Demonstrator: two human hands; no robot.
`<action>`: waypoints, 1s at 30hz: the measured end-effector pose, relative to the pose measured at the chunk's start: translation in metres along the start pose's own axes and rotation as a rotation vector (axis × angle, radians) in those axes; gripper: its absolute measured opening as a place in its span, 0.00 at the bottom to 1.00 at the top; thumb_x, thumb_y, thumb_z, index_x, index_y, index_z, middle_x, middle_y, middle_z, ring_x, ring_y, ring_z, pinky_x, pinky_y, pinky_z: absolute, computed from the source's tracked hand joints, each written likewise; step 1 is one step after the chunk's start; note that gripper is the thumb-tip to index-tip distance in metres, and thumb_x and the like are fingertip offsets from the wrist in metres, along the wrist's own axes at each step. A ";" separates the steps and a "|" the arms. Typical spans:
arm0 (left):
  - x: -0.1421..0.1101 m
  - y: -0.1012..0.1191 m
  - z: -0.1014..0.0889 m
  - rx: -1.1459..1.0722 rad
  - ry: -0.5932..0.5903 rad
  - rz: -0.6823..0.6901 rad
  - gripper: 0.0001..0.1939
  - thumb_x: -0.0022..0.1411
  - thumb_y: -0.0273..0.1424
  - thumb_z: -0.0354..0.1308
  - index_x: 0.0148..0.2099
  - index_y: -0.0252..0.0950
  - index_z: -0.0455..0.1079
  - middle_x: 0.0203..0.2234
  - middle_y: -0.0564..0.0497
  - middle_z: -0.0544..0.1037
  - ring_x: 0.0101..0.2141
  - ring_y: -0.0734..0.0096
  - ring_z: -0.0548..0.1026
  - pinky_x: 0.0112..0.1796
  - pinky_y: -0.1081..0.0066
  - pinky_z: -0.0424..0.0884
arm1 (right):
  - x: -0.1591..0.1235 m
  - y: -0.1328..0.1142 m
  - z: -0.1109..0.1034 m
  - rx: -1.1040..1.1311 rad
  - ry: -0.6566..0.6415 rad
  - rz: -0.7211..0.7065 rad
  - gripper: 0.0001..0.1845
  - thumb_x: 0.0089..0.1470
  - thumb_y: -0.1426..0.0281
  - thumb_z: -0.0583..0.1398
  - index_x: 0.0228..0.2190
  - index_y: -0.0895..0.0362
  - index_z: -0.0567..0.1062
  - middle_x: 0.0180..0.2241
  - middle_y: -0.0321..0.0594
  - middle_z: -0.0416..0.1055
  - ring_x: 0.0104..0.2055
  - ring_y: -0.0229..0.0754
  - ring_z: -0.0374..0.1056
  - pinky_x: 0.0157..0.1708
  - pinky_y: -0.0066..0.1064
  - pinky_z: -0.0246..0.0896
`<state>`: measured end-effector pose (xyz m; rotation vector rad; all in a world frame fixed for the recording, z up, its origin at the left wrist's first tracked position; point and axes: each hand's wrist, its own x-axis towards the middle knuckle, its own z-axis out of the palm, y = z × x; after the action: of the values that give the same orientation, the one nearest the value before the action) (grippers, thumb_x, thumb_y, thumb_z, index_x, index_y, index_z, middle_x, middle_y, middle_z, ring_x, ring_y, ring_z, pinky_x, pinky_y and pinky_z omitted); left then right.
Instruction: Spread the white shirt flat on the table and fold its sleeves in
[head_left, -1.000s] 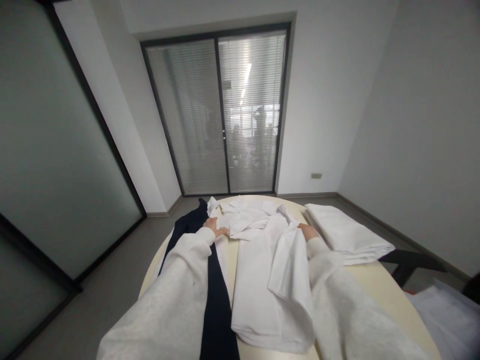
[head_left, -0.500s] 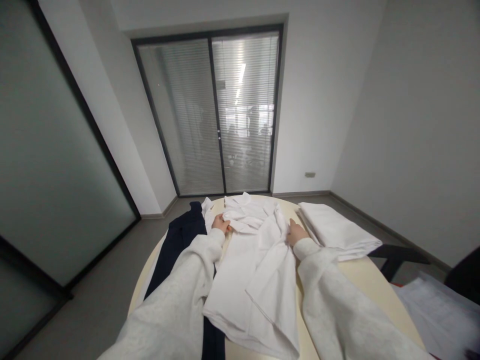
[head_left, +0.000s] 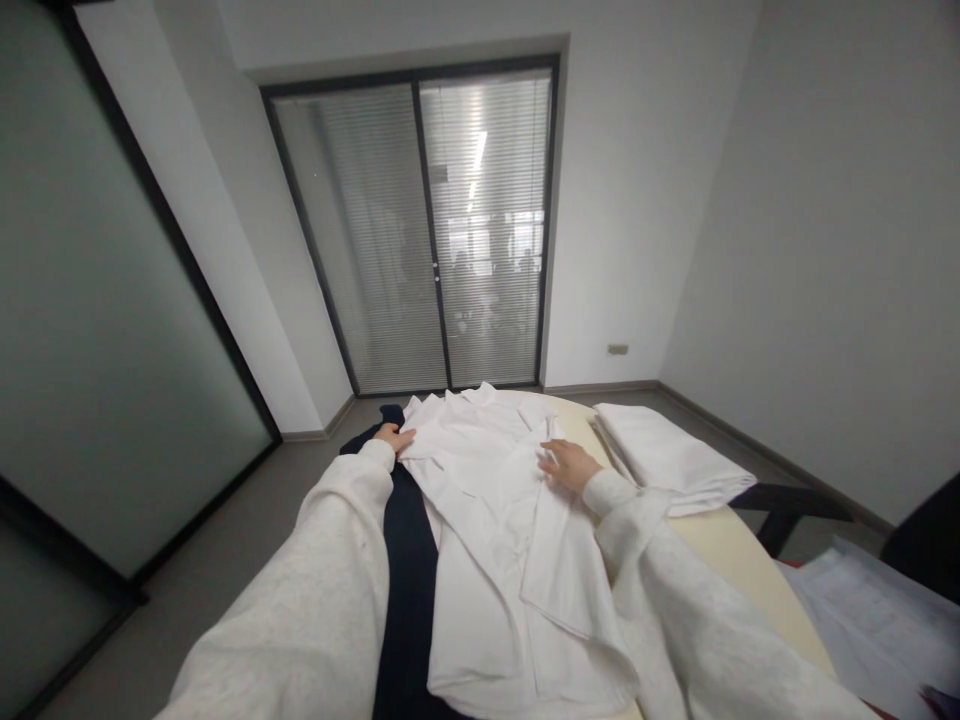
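Observation:
A white shirt (head_left: 487, 520) lies spread lengthwise on the round table, its collar end at the far side. My left hand (head_left: 394, 437) is closed on the shirt's left edge near the shoulder, the thumb over the cloth and the other fingers partly hidden. My right hand (head_left: 570, 466) rests open on the shirt's right side, fingers apart over a sleeve folded down the front. Under the shirt's left side lies a dark navy garment (head_left: 409, 560), partly covered by the shirt and my left sleeve.
A folded white cloth (head_left: 671, 455) sits on the table (head_left: 720, 560) to the right. Past the right edge are a black chair armrest (head_left: 795, 505) and a clear plastic bag (head_left: 862, 620). Beyond the table stands a glass partition with blinds (head_left: 487, 240).
The shirt's left side has been drawn out leftward over the navy garment, and its bunched upper part now lies flatter. My left hand has moved left; my right hand has moved inward onto the shirt.

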<state>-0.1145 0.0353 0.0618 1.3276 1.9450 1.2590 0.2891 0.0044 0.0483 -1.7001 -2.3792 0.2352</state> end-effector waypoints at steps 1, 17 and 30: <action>-0.001 -0.003 0.005 0.058 -0.022 -0.010 0.31 0.34 0.33 0.69 0.43 0.32 0.65 0.36 0.40 0.75 0.40 0.54 0.72 0.36 0.66 0.68 | 0.000 -0.006 0.006 0.001 -0.034 -0.014 0.33 0.51 0.54 0.52 0.55 0.55 0.58 0.57 0.50 0.51 0.58 0.52 0.46 0.54 0.41 0.43; -0.011 -0.022 0.001 0.204 0.127 0.017 0.28 0.45 0.22 0.61 0.51 0.32 0.63 0.37 0.44 0.72 0.41 0.62 0.71 0.45 0.67 0.64 | 0.000 0.012 0.002 0.124 -0.075 -0.064 0.14 0.41 0.78 0.54 0.33 0.58 0.71 0.34 0.39 0.71 0.37 0.39 0.64 0.43 0.27 0.53; -0.065 -0.013 0.020 0.535 -0.767 0.556 0.34 0.39 0.38 0.67 0.52 0.52 0.64 0.57 0.50 0.57 0.58 0.50 0.48 0.54 0.47 0.40 | -0.004 0.046 -0.018 -0.085 -0.043 0.185 0.16 0.41 0.82 0.55 0.33 0.58 0.75 0.37 0.46 0.65 0.37 0.42 0.64 0.37 0.29 0.53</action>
<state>-0.0776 -0.0165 0.0336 2.2969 1.4141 0.2709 0.3371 0.0154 0.0538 -1.9758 -2.2926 0.2035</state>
